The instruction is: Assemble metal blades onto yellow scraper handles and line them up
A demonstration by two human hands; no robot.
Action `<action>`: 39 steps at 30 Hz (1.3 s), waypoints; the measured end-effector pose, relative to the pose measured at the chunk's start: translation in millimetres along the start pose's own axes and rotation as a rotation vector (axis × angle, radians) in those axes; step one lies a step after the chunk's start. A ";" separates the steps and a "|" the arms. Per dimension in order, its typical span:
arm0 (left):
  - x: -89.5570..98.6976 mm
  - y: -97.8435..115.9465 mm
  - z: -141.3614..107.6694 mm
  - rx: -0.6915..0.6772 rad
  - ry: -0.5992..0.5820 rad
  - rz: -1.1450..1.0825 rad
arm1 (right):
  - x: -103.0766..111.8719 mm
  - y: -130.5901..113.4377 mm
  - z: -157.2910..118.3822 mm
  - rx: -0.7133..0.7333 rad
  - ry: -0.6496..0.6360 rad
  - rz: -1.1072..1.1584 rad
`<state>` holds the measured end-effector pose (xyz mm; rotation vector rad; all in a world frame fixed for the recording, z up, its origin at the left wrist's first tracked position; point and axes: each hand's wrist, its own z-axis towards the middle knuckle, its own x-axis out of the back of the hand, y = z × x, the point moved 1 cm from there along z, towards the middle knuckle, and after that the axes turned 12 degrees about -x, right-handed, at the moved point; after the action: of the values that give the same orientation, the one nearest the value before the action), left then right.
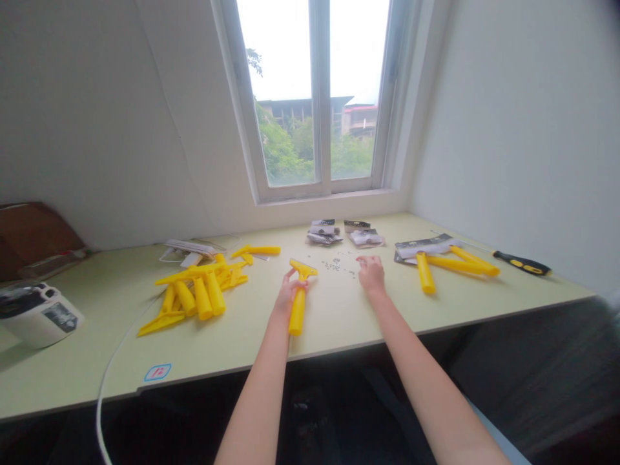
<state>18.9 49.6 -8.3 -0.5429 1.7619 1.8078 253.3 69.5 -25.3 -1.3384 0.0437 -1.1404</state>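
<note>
On the desk (339, 320), left hand (289, 294) grips a yellow scraper (297, 312); right hand (371, 273), seemingly closed, nears metal bits (336, 265).

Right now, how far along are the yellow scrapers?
Done, it seems: the yellow handles by the screwdriver lie apart. In hand: the left hand grips one scraper; the right hand rests by the small screws. Left: the larger yellow heap.

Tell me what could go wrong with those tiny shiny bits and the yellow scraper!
The tiny metal bits lie loose on the tabletop close to the right hand, so one bump might scatter them, and they'd be hard to find again.

The left hand holds the yellow plastic scraper near its head. If it slipped, it might land among those bits or knock them about.
</note>
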 end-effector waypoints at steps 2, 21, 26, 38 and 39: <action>0.1 0.1 -0.2 0.000 -0.003 -0.002 | -1.6 -0.7 0.4 0.028 -0.029 -0.007; 3.1 -3.0 1.7 -0.008 -0.024 0.009 | 10.5 -19.1 -7.5 -0.003 -0.118 0.591; 1.4 -2.4 1.6 -0.020 0.009 0.013 | 17.6 -30.1 -19.1 0.238 -0.043 0.505; 0.2 -1.1 0.1 -0.038 0.021 0.070 | 13.7 -37.1 -31.2 0.467 -0.053 0.360; 0.2 -1.2 0.0 -0.037 0.021 0.070 | 13.7 -37.3 -31.2 0.465 -0.053 0.359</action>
<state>19.6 49.6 -9.3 -0.5225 1.7843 1.8923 218.2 44.7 1.3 -0.8996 -0.0193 -0.7507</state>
